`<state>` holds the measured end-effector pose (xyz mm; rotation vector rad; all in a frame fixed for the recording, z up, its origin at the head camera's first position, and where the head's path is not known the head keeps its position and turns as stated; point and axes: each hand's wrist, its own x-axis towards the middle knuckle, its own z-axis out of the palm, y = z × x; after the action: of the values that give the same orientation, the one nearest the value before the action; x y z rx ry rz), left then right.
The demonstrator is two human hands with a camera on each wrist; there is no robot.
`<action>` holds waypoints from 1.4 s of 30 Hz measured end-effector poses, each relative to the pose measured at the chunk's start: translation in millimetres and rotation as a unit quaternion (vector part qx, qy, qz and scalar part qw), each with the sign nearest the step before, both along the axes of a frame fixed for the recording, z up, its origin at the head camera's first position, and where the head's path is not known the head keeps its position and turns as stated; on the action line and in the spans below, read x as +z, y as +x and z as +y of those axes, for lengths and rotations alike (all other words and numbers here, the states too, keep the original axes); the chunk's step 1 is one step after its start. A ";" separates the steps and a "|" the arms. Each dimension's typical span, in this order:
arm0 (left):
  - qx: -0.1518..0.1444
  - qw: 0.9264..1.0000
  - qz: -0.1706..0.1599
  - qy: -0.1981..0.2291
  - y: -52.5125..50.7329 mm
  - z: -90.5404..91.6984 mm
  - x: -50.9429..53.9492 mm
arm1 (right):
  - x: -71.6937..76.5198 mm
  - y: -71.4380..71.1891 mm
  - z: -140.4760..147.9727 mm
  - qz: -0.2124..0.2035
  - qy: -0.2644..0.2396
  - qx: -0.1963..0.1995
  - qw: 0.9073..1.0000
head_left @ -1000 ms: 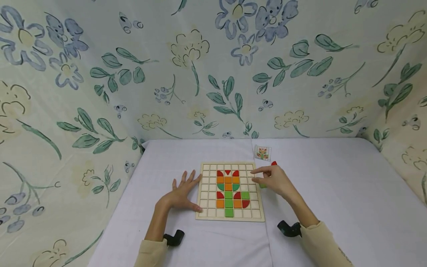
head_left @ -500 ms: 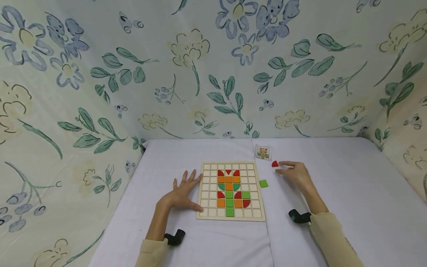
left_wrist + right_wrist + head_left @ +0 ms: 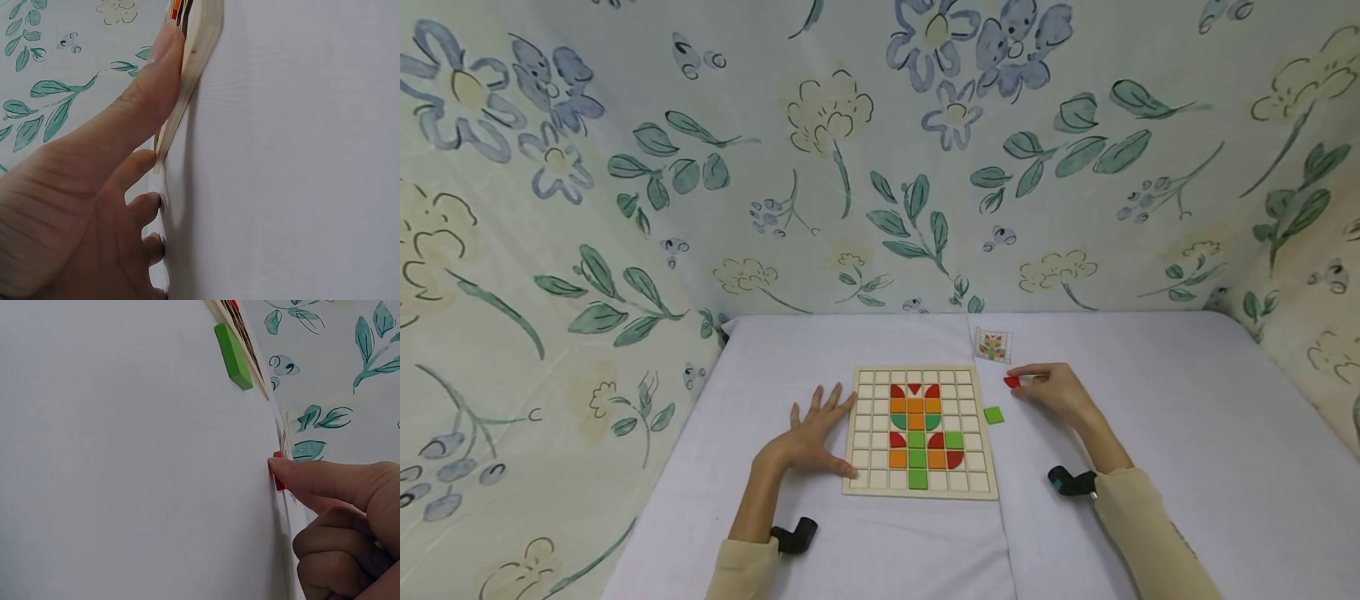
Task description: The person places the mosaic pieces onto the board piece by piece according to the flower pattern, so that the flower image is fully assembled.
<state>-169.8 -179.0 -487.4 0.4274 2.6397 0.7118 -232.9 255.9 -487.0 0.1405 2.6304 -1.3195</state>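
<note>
A square wooden grid board (image 3: 865,482) lies on the table, with red, orange and green tiles set in its cells in a flower-like pattern. My left hand (image 3: 805,439) rests at the board's left edge with fingers spread; in the left wrist view its thumb (image 3: 147,94) lies against the rim. To the right of the board, my right hand (image 3: 1060,393) pinches a red tile (image 3: 1012,382) between thumb and finger. The right wrist view shows that red tile (image 3: 279,478) partly covered by the thumb, the other fingers curled. A green square tile (image 3: 994,415) lies just off the board's right edge.
A small picture card (image 3: 993,344) with a matching coloured pattern lies behind the right hand. White cloth (image 3: 925,550) covers the table, and a floral curtain (image 3: 880,167) hangs behind it. Black devices are attached at both wrists.
My right hand moved right, away from the board's edge and the green tile, then took hold of the red tile and drew it slightly nearer. The left hand stayed in place.
</note>
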 end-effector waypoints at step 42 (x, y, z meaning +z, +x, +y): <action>-0.006 1.000 -0.002 -0.002 -0.8 -0.1 -0.3 | 9.8 81.2 -159.6 0.023 -0.080 0.181 0.980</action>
<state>-170.6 -179.1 -487.7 0.4400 2.6319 0.7029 -151.7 96.3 -477.2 -0.3785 2.4165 -1.4031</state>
